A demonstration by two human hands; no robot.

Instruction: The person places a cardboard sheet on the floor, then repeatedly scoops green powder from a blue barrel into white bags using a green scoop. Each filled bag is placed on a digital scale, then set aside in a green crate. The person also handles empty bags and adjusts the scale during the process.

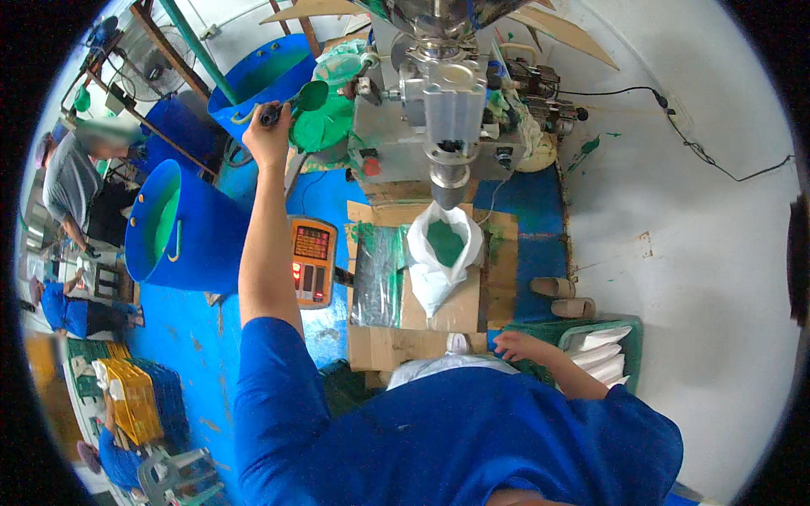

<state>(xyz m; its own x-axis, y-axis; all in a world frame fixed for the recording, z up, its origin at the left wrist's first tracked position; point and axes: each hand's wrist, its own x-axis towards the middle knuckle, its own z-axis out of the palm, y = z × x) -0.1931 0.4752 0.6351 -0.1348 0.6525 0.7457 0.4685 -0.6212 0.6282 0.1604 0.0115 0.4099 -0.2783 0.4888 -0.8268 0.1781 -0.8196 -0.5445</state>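
Gripping a green scoop point(305, 97), left hand point(267, 135); right hand point(516, 344) fingers open over cardboard point(384, 346) on blue floor point(190, 337).

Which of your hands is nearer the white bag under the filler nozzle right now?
Right. The right hand rests low beside the cardboard, just below and right of the white bag. The left hand is raised far up-left, gripping a green scoop near the blue tub.
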